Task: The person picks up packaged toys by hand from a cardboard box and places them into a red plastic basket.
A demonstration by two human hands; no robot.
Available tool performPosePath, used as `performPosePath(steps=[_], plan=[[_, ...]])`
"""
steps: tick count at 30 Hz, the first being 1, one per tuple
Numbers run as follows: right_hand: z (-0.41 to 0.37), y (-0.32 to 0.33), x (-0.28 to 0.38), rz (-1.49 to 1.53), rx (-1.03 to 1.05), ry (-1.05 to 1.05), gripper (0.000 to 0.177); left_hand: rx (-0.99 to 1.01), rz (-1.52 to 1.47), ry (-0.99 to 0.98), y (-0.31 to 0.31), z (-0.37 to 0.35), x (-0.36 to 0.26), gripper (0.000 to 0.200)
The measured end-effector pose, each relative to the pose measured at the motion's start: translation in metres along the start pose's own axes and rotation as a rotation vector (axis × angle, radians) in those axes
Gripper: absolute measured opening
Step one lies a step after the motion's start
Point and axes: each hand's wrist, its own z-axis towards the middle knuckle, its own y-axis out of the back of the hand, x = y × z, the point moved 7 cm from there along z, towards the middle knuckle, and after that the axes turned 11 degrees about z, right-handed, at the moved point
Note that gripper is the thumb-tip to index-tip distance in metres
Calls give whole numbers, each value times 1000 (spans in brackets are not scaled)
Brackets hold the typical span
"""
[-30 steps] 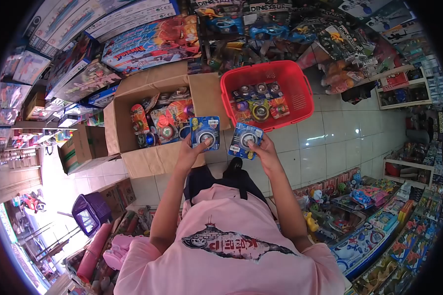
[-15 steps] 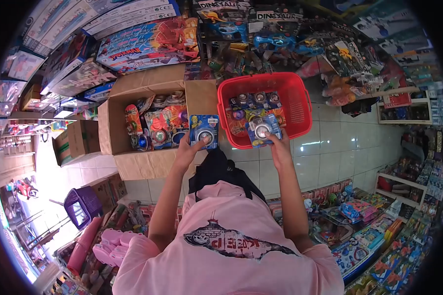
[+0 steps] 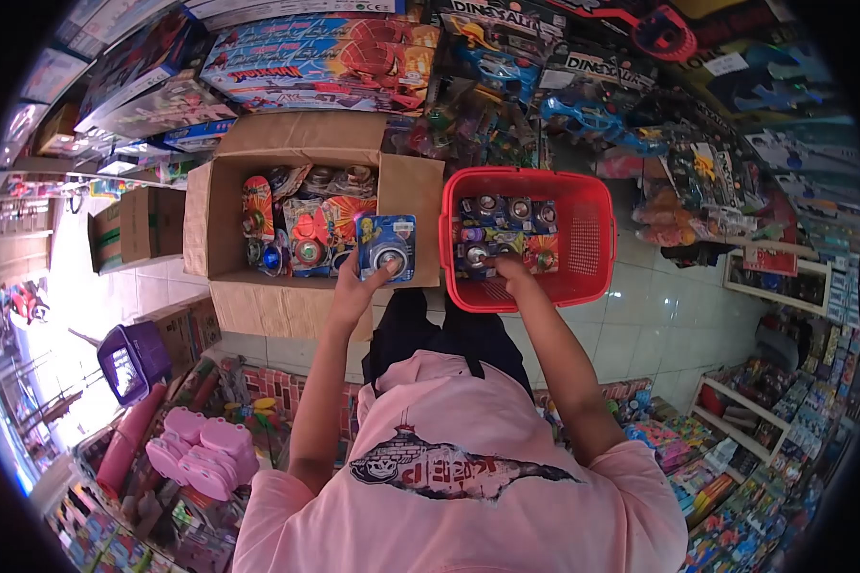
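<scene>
My left hand (image 3: 354, 288) pinches the edge of a blue carded yo-yo pack (image 3: 382, 236), with a round silver toy under its clear blister. This pack is held over the right side of a cardboard box (image 3: 291, 304), where more carded toys with red, orange and blue fronts lie. My right hand (image 3: 514, 275) reaches over the near rim of a red plastic basket (image 3: 583, 191). Its fingers are closed at another blue yo-yo pack (image 3: 473, 256) low in the basket. Several similar packs (image 3: 519, 212) lie side by side beyond it.
Boxed toys (image 3: 325, 62) and hanging dinosaur packs (image 3: 592, 76) line the far side. Another carton (image 3: 143, 224) and a purple basket (image 3: 139, 358) stand at left. Pink cases (image 3: 201, 454) are stacked near my left elbow. Pale tiles (image 3: 631, 315) cover the floor.
My right hand has lowered its yo-yo pack from above the basket down among the others. My left hand still holds its pack by the box. The view has shifted slightly.
</scene>
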Motion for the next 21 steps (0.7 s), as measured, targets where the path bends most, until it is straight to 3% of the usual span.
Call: performPosePath(steps=[3,5,6,8,15,21], plan=[[33,-3,-16,-166,50,-28,57,-86,-22,-11,1,-8,4,53],[37,-8,-16,-627,145,-21,68,-156,-26,-20,2,-14,6,54],[38,-10,-14,-640,157,-19,68,-173,-29,-17,-1,-18,7,54],[38,-20,6,-1272,116,318,81,-240,-77,30,-7,-26,10,53],[11,-5,25,-1297,222,296,94,-317,-132,-12,-58,-43,-2,52],[12,-5,26,-1367,272,448,91,-354,-85,-9,-108,-45,-9,45]])
